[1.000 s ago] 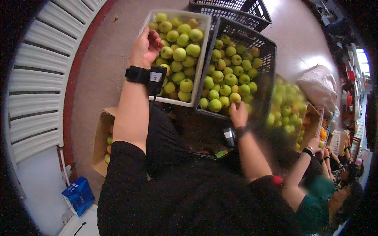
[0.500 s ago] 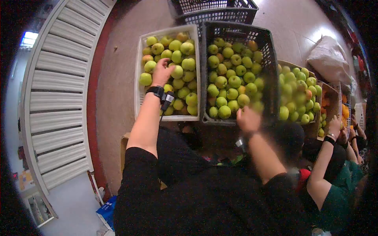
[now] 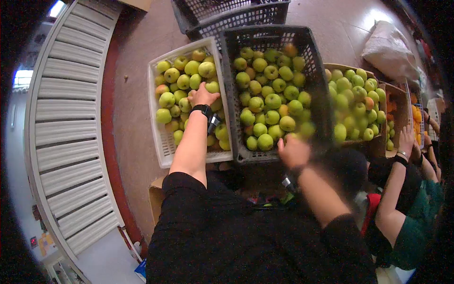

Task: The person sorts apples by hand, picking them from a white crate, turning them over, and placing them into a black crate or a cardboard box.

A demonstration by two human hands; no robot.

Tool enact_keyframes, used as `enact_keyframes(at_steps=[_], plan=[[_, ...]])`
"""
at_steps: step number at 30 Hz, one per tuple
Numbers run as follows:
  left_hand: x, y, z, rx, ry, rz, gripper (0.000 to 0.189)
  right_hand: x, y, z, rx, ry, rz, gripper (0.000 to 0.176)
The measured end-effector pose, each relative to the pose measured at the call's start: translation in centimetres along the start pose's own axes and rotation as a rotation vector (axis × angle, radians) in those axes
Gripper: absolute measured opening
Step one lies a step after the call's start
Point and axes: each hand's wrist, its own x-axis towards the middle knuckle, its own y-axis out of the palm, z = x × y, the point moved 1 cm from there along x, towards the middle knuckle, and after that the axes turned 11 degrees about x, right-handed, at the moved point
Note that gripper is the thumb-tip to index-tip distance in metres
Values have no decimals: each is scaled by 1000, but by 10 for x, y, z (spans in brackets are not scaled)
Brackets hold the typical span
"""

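Green apples fill much of a white crate (image 3: 158, 137), its bottom showing at the near left. Over them is my left hand (image 3: 204, 96), fingers spread, touching the fruit beside a green apple (image 3: 213, 87) near the crate's right side. A black crate (image 3: 265, 157) of green apples, some with a red blush, stands alongside. At its near edge my right hand (image 3: 294, 150) has its fingers curled in against a green apple (image 3: 290, 136). What those fingers hold, if anything, is hidden and blurred.
Boxed green apples (image 3: 354, 104) lie to the right, then orange fruit (image 3: 416, 118). Another person's hand (image 3: 405, 139) reaches there. Behind are an empty black crate (image 3: 236, 16) and a white sack (image 3: 388, 47). A slatted white rack (image 3: 71, 113) stands left.
The view has shifted, so the crates appear further left and the white one more tilted. My left hand has moved toward the white crate's right side. My right hand stays at the black crate's near edge.
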Motion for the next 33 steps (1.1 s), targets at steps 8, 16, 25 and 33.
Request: enact_keyframes(at_steps=[8, 16, 25, 33], plan=[[8, 2, 13, -104, 56, -50, 81, 1, 5, -7, 40, -27, -9, 36], [-61, -74, 43, -1859, 209, 538, 58, -6, 5, -7, 59, -77, -91, 35], [-201, -86, -15, -2146, 646, 802, 70, 11, 13, -11, 456, -84, -107, 38], [-214, -68, -44, -2309, 434, 863, 70, 6, -92, 62, 1238, -291, 798, 47]])
